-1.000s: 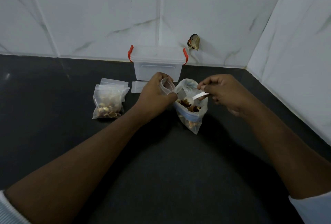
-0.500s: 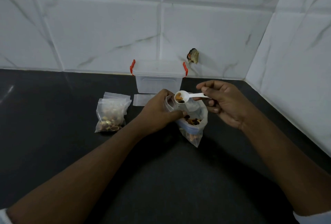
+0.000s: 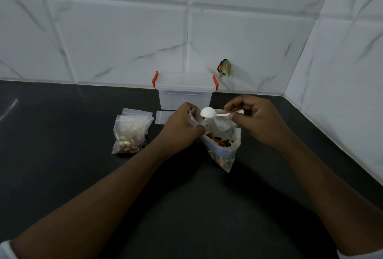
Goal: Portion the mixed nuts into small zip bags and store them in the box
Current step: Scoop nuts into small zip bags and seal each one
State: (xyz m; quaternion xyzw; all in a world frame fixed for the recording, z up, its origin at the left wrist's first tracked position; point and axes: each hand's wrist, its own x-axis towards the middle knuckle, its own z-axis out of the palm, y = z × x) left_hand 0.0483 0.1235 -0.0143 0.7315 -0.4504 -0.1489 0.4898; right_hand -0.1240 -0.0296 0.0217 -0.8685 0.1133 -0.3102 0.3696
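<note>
My left hand pinches a small clear zip bag by its mouth, holding it upright. My right hand pinches the handle of a white plastic spoon, whose bowl is turned over above that small bag. Just below and right stands a larger open bag of mixed nuts on the dark counter. A filled small zip bag lies to the left, on top of other flat bags. The clear box with red latches stands against the wall, lid on.
An empty flat zip bag lies in front of the box. The black counter meets tiled walls behind and to the right, forming a corner. A small dark object is stuck on the back wall.
The spoon came up out of the big nut bag loaded with nuts, moved left over the small bag, and now its bowl is tipped upside down.
</note>
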